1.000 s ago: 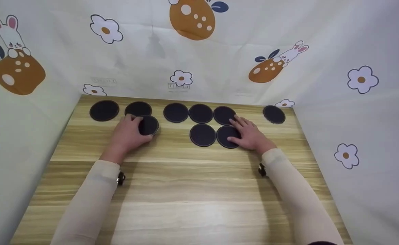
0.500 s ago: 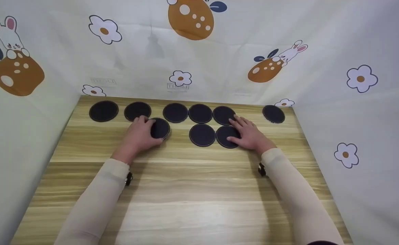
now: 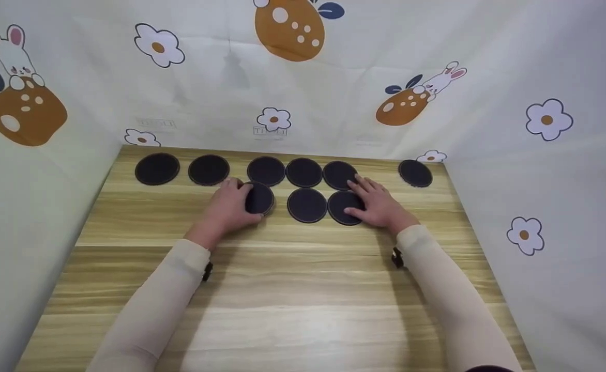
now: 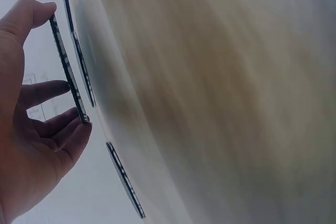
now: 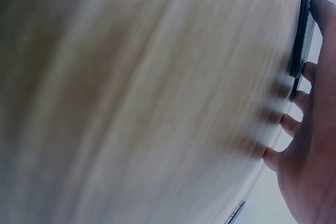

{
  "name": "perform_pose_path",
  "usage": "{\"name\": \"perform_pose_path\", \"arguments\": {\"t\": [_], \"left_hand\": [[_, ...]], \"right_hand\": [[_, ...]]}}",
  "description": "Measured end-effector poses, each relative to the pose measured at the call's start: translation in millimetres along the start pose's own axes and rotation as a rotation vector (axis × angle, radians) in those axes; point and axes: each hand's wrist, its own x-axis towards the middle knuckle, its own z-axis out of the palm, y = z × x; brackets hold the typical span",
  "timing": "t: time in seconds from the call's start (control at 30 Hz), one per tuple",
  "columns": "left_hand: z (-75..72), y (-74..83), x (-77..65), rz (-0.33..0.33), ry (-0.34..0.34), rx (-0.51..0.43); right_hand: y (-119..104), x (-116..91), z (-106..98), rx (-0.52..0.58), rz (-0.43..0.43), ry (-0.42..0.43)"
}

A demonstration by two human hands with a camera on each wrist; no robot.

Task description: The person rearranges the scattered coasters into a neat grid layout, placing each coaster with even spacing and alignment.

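My left hand [image 3: 229, 205] pinches a round black coaster [image 3: 260, 198] between thumb and fingers. In the left wrist view that coaster [image 4: 68, 69] shows edge-on, raised off the tabletop. My right hand [image 3: 378, 204] lies spread, its thumb on a lower coaster [image 3: 340, 206] and its fingertips at the edge of an upper coaster [image 3: 337, 173]. Left of that lower one lies another coaster [image 3: 307, 205], its edge close against it. The held coaster overlaps the bottom of a back-row coaster [image 3: 266, 169] in the head view.
Two spaced coasters, one at the far left [image 3: 157, 168] and one beside it [image 3: 208, 169], lie along the table's back. A middle coaster [image 3: 304, 172] completes a row of three. A lone coaster [image 3: 415, 173] sits near the right corner. Printed cloth walls [image 3: 205, 93] enclose the wooden table [image 3: 292, 289].
My left hand has carried its coaster rightward, uncovering the second coaster from the left and bringing the held one nearer the lower pair. My right hand has stayed in place.
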Motion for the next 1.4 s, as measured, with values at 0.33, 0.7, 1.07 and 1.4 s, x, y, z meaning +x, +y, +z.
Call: {"name": "perform_pose_path", "arguments": {"t": [0.33, 0.7, 1.07, 1.4], "left_hand": [[9.0, 13.6, 3.6, 0.034, -0.015, 0.029], [12.5, 19.9, 8.0, 0.038, -0.045, 0.031], [15.6, 22.2, 10.8, 0.034, -0.058, 0.041], [15.7, 24.5, 11.9, 0.038, -0.059, 0.058]], "right_hand": [[2.5, 1.3, 3.3, -0.003, 0.008, 0.004], [0.0, 0.3, 0.8, -0.001, 0.008, -0.002], [3.2, 0.3, 3.2, 0.008, 0.011, 0.002], [0.7, -0.2, 1.5, 0.000, 0.005, 0.006]]}}
